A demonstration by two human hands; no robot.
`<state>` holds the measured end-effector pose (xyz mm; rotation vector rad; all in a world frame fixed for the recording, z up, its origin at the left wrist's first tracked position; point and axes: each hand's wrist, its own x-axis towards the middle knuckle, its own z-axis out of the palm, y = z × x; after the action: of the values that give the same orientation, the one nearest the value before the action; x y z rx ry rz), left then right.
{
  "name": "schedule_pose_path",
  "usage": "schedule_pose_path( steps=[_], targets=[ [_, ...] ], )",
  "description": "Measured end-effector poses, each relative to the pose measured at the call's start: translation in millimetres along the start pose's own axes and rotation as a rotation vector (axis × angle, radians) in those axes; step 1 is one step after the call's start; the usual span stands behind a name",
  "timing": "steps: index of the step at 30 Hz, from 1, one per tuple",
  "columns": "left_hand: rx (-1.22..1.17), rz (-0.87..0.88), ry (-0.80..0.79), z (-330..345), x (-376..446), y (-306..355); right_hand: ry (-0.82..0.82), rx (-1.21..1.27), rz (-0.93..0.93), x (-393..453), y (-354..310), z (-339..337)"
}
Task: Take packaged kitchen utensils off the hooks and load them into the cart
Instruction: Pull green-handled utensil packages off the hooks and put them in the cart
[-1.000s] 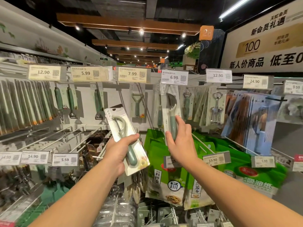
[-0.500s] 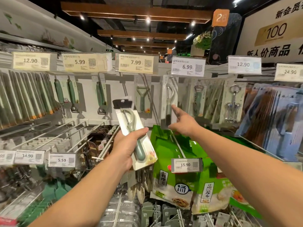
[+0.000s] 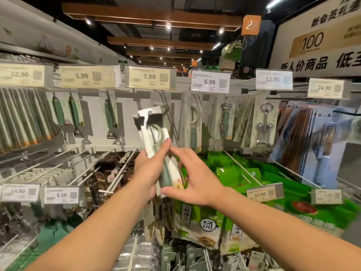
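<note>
White carded packs of green-handled peelers [image 3: 156, 145], apparently two stacked and blurred, are held up tilted in front of the pegboard display, off the hooks. Left hand [image 3: 150, 173] grips the packs from the left with thumb across the front; right hand [image 3: 195, 178] touches the lower right edge with fingers spread, not clearly clenched. Behind hang a 6.99 price tag [image 3: 210, 82], more green-handled utensils [image 3: 111, 116] and green pouches [image 3: 230, 173].

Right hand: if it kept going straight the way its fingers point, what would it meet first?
The right hand points left and slightly up, toward the packaged peelers gripped in the left hand. It would meet those packs first; its fingers appear to be at or nearly on them already, though blur hides exact contact.
</note>
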<state>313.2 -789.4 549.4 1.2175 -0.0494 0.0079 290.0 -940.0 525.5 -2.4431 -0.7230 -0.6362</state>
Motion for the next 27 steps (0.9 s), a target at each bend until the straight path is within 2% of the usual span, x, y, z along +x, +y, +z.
schedule_pose_path(
  steps=[7,12,17,22,27],
  targets=[
    [0.055,0.045,0.043,-2,-30,14,0.155,-0.065,0.077,-7,-40,9],
    [-0.014,-0.03,0.006,-7,-51,19,0.195,-0.044,0.235,-11,-59,12],
    [0.01,-0.145,0.0,-19,-67,28,0.248,-0.046,0.347,-25,-55,3],
    [0.119,-0.135,0.121,-30,-65,30,0.317,-0.078,0.394,-46,-44,-13],
    [0.123,-0.135,0.109,-33,-65,29,0.383,-0.035,0.428,-54,-40,-24]
  ],
)
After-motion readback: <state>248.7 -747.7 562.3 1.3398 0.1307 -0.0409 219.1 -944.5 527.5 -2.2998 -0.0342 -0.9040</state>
